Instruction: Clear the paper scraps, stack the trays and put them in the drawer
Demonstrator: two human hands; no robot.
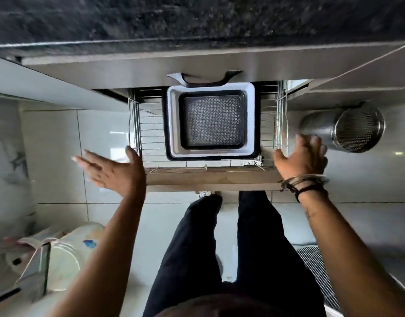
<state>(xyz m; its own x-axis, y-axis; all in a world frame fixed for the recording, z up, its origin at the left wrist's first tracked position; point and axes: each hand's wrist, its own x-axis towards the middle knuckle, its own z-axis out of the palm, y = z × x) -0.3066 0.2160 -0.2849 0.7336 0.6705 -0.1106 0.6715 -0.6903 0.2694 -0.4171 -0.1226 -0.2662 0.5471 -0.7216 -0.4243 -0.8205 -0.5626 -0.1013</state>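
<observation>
Stacked trays [173, 124] lie in the pulled-out wire drawer [151, 131] under the dark counter: a grey tray with a dark patterned one nested inside it, on a black tray below. My left hand [110, 169] hovers open at the drawer's left front corner, fingers spread. To the right of the drawer, my right hand [303, 156] is open too, with bangles on its wrist. Neither hand holds anything. No paper scraps are visible.
The drawer's wooden front panel [215, 179] is right before my legs. A steel perforated cylinder [347, 128] stands on the floor at the right. A pale bin and clutter [59, 255] sit at the lower left. A metal grate [315, 266] lies at the lower right.
</observation>
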